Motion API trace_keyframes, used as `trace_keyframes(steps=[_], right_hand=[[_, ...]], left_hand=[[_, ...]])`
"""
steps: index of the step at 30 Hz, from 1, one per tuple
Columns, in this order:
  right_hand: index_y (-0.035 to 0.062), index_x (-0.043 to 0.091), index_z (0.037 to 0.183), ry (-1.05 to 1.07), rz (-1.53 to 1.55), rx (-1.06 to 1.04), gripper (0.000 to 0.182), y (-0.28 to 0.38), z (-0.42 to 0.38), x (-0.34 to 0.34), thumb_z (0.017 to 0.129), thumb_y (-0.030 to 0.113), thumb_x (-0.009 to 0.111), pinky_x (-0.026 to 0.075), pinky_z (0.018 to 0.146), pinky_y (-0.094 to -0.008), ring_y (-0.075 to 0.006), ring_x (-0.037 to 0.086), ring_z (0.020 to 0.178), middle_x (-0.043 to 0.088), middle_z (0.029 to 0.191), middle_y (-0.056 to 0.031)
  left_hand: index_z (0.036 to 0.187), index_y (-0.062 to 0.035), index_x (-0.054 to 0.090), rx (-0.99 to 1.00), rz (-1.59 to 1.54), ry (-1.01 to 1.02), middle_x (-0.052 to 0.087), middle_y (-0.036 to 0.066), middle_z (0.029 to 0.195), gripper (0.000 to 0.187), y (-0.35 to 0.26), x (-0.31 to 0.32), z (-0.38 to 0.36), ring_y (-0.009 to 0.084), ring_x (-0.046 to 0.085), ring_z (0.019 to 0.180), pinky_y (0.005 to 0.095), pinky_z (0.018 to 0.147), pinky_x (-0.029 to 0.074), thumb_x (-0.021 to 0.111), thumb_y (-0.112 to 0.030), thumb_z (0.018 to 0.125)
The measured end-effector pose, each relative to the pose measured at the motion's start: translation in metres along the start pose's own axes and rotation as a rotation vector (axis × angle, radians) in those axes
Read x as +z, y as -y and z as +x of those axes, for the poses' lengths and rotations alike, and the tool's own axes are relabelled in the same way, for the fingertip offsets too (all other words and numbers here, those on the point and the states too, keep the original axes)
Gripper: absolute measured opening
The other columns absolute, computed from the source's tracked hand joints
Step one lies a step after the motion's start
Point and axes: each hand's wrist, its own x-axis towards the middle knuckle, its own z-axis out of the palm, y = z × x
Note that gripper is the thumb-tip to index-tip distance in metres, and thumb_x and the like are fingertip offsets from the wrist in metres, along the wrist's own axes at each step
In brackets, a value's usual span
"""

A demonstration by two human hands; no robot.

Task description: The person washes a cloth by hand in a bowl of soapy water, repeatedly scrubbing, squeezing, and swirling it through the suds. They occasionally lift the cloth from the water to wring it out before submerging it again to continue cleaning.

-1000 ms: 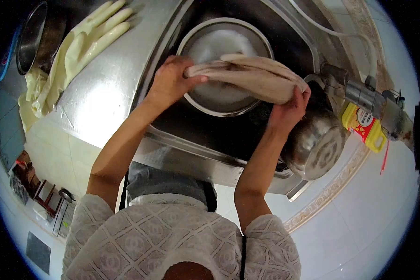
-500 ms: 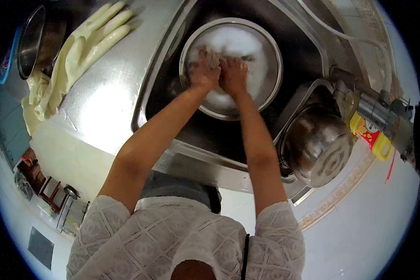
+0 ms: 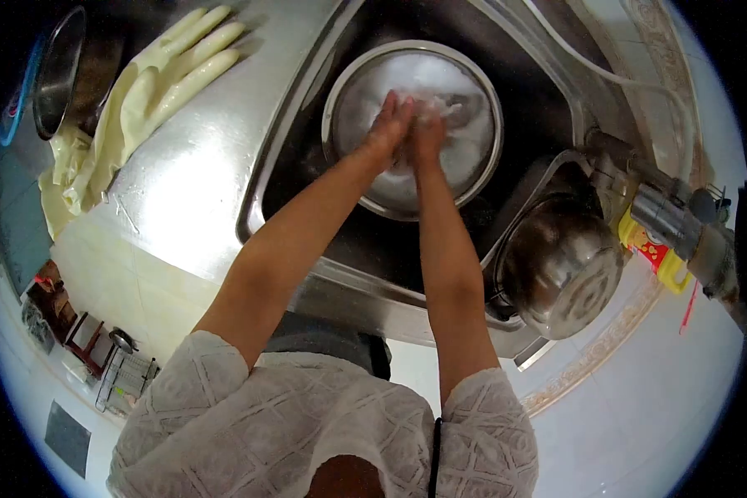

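Note:
A round metal basin (image 3: 497, 133) full of white suds (image 3: 415, 70) sits in the dark sink (image 3: 535, 100). Over the suds, my left hand (image 3: 388, 129) angles in from the left with its fingers stretched out and its side close against the other hand. My right hand (image 3: 427, 137) reaches into the basin beside it, its fingers smeared by motion and partly lost in foam. Just past the right fingertips lies a pale, crumpled shape (image 3: 454, 109); I cannot tell whether that hand grips it.
Pale yellow rubber gloves (image 3: 145, 95) lie on the metal counter (image 3: 195, 166) at left, near a dark bowl (image 3: 58, 75). On the right a metal pot (image 3: 564, 266) leans at the sink's edge, with a yellow-and-red container (image 3: 651, 249) and a white hose (image 3: 593, 66) beyond.
My hands have drawn closer together, the right shifting slightly left and the left turning onto its side. The suds are stirred, and a pale shape now shows by the right fingertips.

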Motion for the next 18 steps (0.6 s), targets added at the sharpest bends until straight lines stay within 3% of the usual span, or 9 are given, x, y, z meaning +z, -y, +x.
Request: trace_keyframes(steps=[1,3,5,6,8,12,15,17,18], right_hand=[[0.007,0.054,0.086,0.003,0.072,-0.072,0.02,0.013,-0.008,0.004,0.066,0.01,0.052,0.039,0.073,-0.0379,-0.0335,0.051,0.082,0.055,0.088,-0.0154],[0.0076,0.052,0.082,0.244,0.067,-0.111,0.02,0.056,-0.03,-0.022,0.062,0.008,0.051,0.039,0.071,-0.0378,-0.035,0.05,0.081,0.053,0.088,-0.0154],[0.0081,0.052,0.078,0.195,-0.085,-0.423,0.018,0.079,-0.054,-0.029,0.06,0.009,0.054,0.041,0.066,-0.0387,-0.0341,0.051,0.076,0.052,0.085,-0.0143],[0.0081,0.052,0.078,0.192,-0.085,-0.421,0.018,0.089,-0.067,-0.033,0.06,0.009,0.054,0.041,0.066,-0.0387,-0.0341,0.051,0.076,0.052,0.085,-0.0143],[0.0076,0.052,0.077,0.203,-0.002,-0.595,0.017,0.106,-0.083,-0.039,0.062,0.016,0.058,0.041,0.061,-0.039,-0.0302,0.052,0.074,0.051,0.083,-0.0141],[0.0062,0.052,0.076,0.116,-0.218,-0.556,0.022,0.126,-0.082,-0.038,0.065,0.023,0.06,0.042,0.054,-0.0372,-0.0274,0.053,0.068,0.052,0.078,-0.0132],[0.0072,0.057,0.08,-0.129,-0.413,-0.401,0.023,0.116,-0.054,-0.028,0.07,0.028,0.057,0.041,0.045,-0.0377,-0.0265,0.053,0.055,0.053,0.064,-0.0103],[0.0077,0.06,0.082,-0.166,-0.466,-0.235,0.023,0.102,-0.031,-0.032,0.074,0.028,0.055,0.043,0.049,-0.0365,-0.0279,0.055,0.059,0.055,0.062,-0.0118],[0.0071,0.06,0.082,-0.097,-0.346,0.008,0.022,0.09,-0.012,-0.039,0.075,0.027,0.054,0.043,0.052,-0.0351,-0.0271,0.056,0.061,0.056,0.062,-0.0123]], left_hand=[[0.126,-0.013,0.024,-0.011,-0.079,-0.056,0.031,0.011,0.126,0.065,0.0,-0.001,0.008,0.0279,0.028,0.116,0.0464,0.094,0.022,0.049,-0.046,0.076],[0.124,-0.0101,0.028,-0.139,-0.273,0.041,0.035,0.013,0.123,0.063,-0.014,-0.013,-0.001,0.0287,0.033,0.112,0.0434,0.093,0.026,0.049,-0.045,0.076],[0.115,-0.0039,0.04,-0.304,-0.587,0.142,0.047,0.013,0.108,0.053,-0.014,-0.019,0.001,0.0282,0.045,0.099,0.0398,0.087,0.035,0.046,-0.042,0.078],[0.115,-0.0039,0.04,-0.306,-0.585,0.142,0.047,0.013,0.108,0.053,-0.012,-0.023,0.001,0.0282,0.045,0.099,0.0398,0.087,0.035,0.046,-0.042,0.078],[0.116,-0.0054,0.039,-0.104,-0.167,0.352,0.046,0.013,0.108,0.053,-0.01,-0.028,0.0,0.0279,0.045,0.098,0.0389,0.084,0.038,0.046,-0.041,0.078],[0.114,-0.005,0.041,-0.064,-0.213,0.255,0.047,0.012,0.107,0.05,-0.005,-0.012,-0.01,0.0246,0.046,0.095,0.0353,0.082,0.038,0.043,-0.041,0.08],[0.114,-0.0046,0.041,-0.099,-0.239,0.097,0.048,0.01,0.105,0.049,-0.005,-0.004,-0.015,0.0221,0.047,0.093,0.0328,0.08,0.038,0.044,-0.041,0.081],[0.114,-0.0053,0.041,-0.089,-0.207,0.144,0.047,0.01,0.106,0.052,-0.014,0.002,-0.026,0.0216,0.045,0.095,0.0342,0.081,0.038,0.047,-0.043,0.078],[0.114,-0.0061,0.041,-0.068,-0.177,0.197,0.047,0.01,0.107,0.056,-0.019,0.005,-0.03,0.021,0.044,0.097,0.0356,0.081,0.037,0.051,-0.046,0.076]])
